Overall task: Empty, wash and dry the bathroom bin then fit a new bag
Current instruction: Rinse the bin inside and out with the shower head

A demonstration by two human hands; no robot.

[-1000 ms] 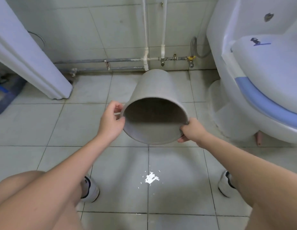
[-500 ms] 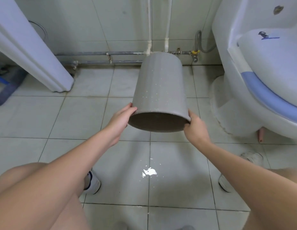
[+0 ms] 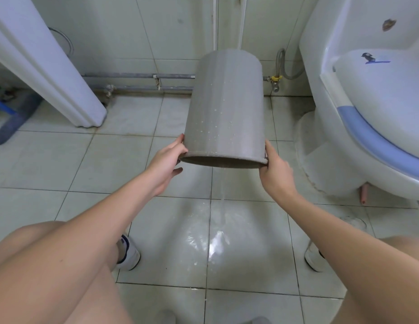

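Observation:
A grey plastic bin hangs upside down in the air, mouth facing the floor, its wall dotted with water drops. My left hand grips the rim on the left side. My right hand grips the rim on the right. A thin stream of water runs from the rim down to the tiles and spreads into a shiny puddle between my feet. The inside of the bin is hidden.
A white toilet with a blue seat edge stands close on the right. A white basin pedestal rises at the left. Pipes and a valve run along the tiled back wall. My shoes stand on the wet floor.
The bin has been tipped from lying sideways with its mouth toward me to fully upside down and lifted higher. Water now pours out and the puddle on the floor has grown.

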